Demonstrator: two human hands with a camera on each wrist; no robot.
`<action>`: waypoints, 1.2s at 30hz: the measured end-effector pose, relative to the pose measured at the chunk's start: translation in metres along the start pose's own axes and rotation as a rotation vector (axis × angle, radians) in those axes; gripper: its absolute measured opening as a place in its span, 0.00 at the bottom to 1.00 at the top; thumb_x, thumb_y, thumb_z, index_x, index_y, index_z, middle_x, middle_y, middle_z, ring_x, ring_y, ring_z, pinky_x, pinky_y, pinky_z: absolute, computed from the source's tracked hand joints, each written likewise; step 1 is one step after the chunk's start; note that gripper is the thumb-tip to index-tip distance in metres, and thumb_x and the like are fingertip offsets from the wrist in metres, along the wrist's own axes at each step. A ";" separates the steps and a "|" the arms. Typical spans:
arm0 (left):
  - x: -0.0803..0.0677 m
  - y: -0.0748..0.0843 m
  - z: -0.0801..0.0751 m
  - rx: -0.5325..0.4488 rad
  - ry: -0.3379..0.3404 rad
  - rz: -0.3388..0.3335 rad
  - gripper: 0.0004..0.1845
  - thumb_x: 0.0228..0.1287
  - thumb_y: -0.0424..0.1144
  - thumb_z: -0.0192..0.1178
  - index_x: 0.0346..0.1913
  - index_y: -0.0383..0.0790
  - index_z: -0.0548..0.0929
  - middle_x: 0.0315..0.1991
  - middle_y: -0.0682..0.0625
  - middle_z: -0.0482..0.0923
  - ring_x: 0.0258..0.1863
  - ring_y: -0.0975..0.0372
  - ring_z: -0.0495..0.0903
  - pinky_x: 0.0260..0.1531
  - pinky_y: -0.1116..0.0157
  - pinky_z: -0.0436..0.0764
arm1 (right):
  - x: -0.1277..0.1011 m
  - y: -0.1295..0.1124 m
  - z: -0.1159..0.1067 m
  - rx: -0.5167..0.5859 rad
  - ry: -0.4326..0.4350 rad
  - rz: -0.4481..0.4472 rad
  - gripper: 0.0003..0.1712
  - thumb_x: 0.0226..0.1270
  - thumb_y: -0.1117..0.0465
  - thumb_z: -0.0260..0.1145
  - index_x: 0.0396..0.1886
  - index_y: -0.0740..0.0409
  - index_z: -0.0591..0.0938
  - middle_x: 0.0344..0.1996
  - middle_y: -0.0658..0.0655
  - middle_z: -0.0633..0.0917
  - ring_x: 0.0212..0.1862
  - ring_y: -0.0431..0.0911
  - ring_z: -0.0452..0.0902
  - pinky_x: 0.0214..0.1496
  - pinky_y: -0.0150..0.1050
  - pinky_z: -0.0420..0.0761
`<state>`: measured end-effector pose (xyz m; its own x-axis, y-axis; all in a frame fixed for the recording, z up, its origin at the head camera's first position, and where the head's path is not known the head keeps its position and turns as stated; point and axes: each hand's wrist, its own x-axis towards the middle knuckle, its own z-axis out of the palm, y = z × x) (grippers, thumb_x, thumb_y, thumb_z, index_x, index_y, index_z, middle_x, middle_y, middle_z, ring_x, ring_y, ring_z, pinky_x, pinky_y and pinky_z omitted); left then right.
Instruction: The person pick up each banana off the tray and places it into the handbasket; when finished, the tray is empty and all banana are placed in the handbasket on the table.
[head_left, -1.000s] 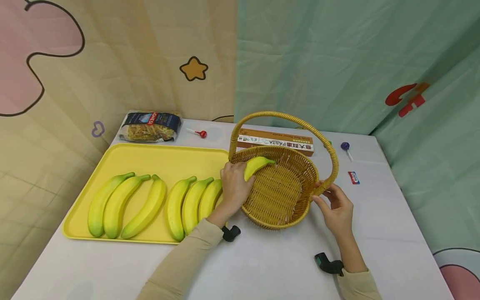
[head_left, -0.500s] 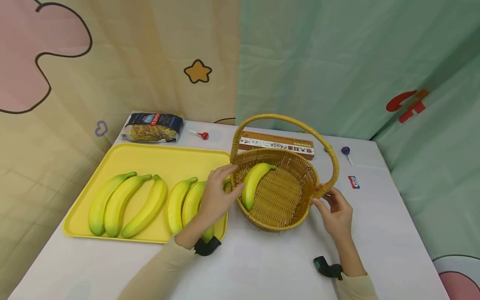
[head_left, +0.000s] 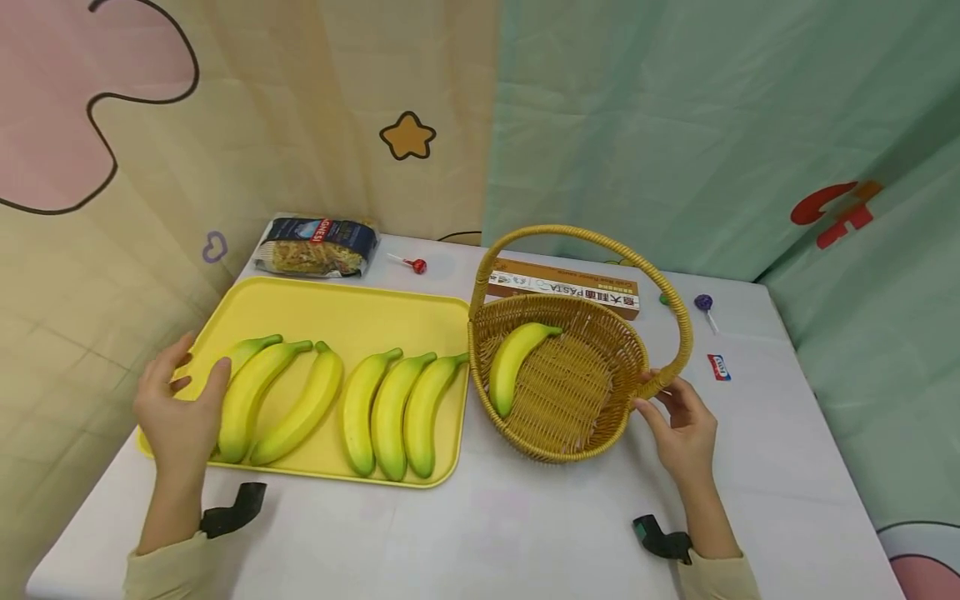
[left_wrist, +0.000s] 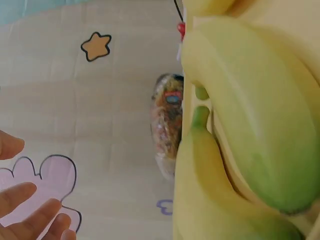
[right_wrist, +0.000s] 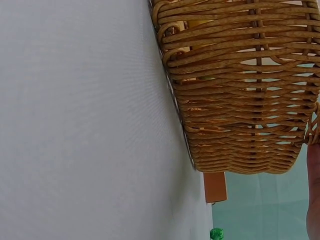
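My left hand (head_left: pixel 180 421) hovers at the left end of the yellow tray (head_left: pixel 367 315), fingers spread, with the leftmost banana (head_left: pixel 242 353) partly hidden behind it. In the left wrist view the fingers (left_wrist: pixel 37 220) hold nothing and stand apart from the bananas. Several bananas lie on the tray in two groups, among them a middle banana (head_left: pixel 303 408) and a right-hand banana (head_left: pixel 431 412). One banana (head_left: pixel 512 367) lies inside the wicker basket (head_left: pixel 573 392), against its left wall. My right hand (head_left: pixel 686 437) pinches the basket's right rim at the handle's base.
Behind the tray lie a pasta bag (head_left: pixel 315 247) and a red lollipop (head_left: pixel 417 266). A pasta box (head_left: pixel 562 286) lies behind the basket. To the right are a purple lollipop (head_left: pixel 703 303) and a small red-and-blue wrapped packet (head_left: pixel 718 367). The basket's tall handle (head_left: pixel 585 237) arches overhead.
My left hand has let go of the banana, now lying in the basket, and moved left across the tray to the leftmost bananas. The right hand keeps its hold on the basket.
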<state>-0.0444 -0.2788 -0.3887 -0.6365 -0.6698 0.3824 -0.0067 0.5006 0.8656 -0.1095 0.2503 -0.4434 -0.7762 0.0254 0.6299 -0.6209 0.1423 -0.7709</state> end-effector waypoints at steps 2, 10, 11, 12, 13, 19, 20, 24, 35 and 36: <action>0.005 -0.009 -0.009 0.008 0.005 -0.036 0.24 0.59 0.32 0.65 0.61 0.40 0.80 0.49 0.71 0.74 0.49 0.77 0.68 0.46 0.76 0.66 | -0.001 -0.001 0.000 0.005 0.005 0.010 0.27 0.46 0.91 0.64 0.51 0.86 0.73 0.47 0.58 0.85 0.51 0.42 0.81 0.54 0.27 0.78; 0.011 -0.042 -0.018 0.104 -0.026 -0.125 0.25 0.62 0.35 0.63 0.64 0.40 0.78 0.53 0.64 0.76 0.46 0.82 0.66 0.45 0.76 0.64 | -0.002 -0.002 0.002 0.016 0.011 0.020 0.26 0.47 0.90 0.63 0.50 0.86 0.73 0.46 0.58 0.84 0.51 0.43 0.81 0.54 0.27 0.79; 0.012 -0.047 -0.017 0.124 -0.037 -0.142 0.25 0.62 0.36 0.63 0.64 0.39 0.77 0.55 0.60 0.77 0.45 0.83 0.65 0.44 0.77 0.64 | -0.002 -0.002 0.002 0.014 0.010 0.019 0.26 0.47 0.90 0.63 0.50 0.86 0.73 0.46 0.58 0.84 0.51 0.43 0.81 0.54 0.27 0.79; 0.012 -0.052 -0.017 0.151 -0.046 -0.157 0.26 0.63 0.36 0.63 0.64 0.39 0.76 0.56 0.57 0.77 0.44 0.84 0.64 0.44 0.78 0.63 | -0.002 -0.002 0.002 0.015 0.010 0.019 0.26 0.47 0.91 0.63 0.50 0.86 0.73 0.46 0.58 0.84 0.51 0.43 0.81 0.54 0.27 0.79; 0.012 -0.057 -0.017 0.181 -0.064 -0.176 0.26 0.64 0.38 0.62 0.65 0.40 0.75 0.60 0.52 0.77 0.44 0.84 0.63 0.44 0.78 0.63 | -0.002 -0.002 0.002 0.014 0.010 0.018 0.26 0.47 0.91 0.63 0.50 0.86 0.73 0.46 0.57 0.84 0.50 0.42 0.80 0.53 0.27 0.79; 0.017 -0.076 -0.018 0.319 -0.231 -0.322 0.29 0.68 0.43 0.57 0.70 0.39 0.68 0.68 0.33 0.67 0.58 0.55 0.69 0.56 0.64 0.69 | -0.003 -0.001 0.002 0.008 0.008 0.021 0.26 0.46 0.91 0.63 0.50 0.86 0.73 0.46 0.57 0.84 0.51 0.41 0.80 0.54 0.27 0.78; 0.017 -0.078 -0.018 0.339 -0.263 -0.350 0.30 0.69 0.44 0.56 0.71 0.39 0.67 0.68 0.33 0.66 0.61 0.50 0.67 0.57 0.61 0.69 | -0.003 -0.001 0.002 0.005 0.008 0.022 0.26 0.46 0.91 0.63 0.50 0.86 0.73 0.46 0.57 0.84 0.51 0.41 0.80 0.54 0.26 0.78; 0.020 -0.082 -0.018 0.380 -0.352 -0.411 0.31 0.71 0.45 0.54 0.72 0.38 0.64 0.69 0.31 0.64 0.62 0.44 0.65 0.50 0.61 0.68 | -0.003 -0.001 0.002 0.002 0.007 0.022 0.26 0.46 0.91 0.63 0.50 0.86 0.73 0.46 0.57 0.84 0.51 0.41 0.80 0.54 0.26 0.78; 0.019 -0.078 -0.018 0.386 -0.247 -0.425 0.29 0.66 0.43 0.59 0.69 0.40 0.69 0.62 0.31 0.71 0.38 0.74 0.63 0.36 0.73 0.63 | -0.001 0.000 0.001 0.002 -0.001 0.004 0.26 0.46 0.91 0.63 0.50 0.86 0.73 0.46 0.58 0.84 0.51 0.42 0.80 0.54 0.27 0.79; 0.019 -0.076 -0.018 0.377 -0.224 -0.433 0.29 0.66 0.43 0.59 0.69 0.41 0.70 0.62 0.32 0.71 0.37 0.77 0.61 0.36 0.75 0.63 | 0.000 0.000 0.001 -0.003 -0.001 0.005 0.26 0.46 0.91 0.63 0.50 0.86 0.73 0.46 0.57 0.84 0.51 0.42 0.80 0.54 0.27 0.79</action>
<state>-0.0421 -0.3398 -0.4409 -0.6608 -0.7450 -0.0909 -0.5474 0.3955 0.7375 -0.1090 0.2495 -0.4435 -0.7794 0.0252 0.6260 -0.6168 0.1451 -0.7737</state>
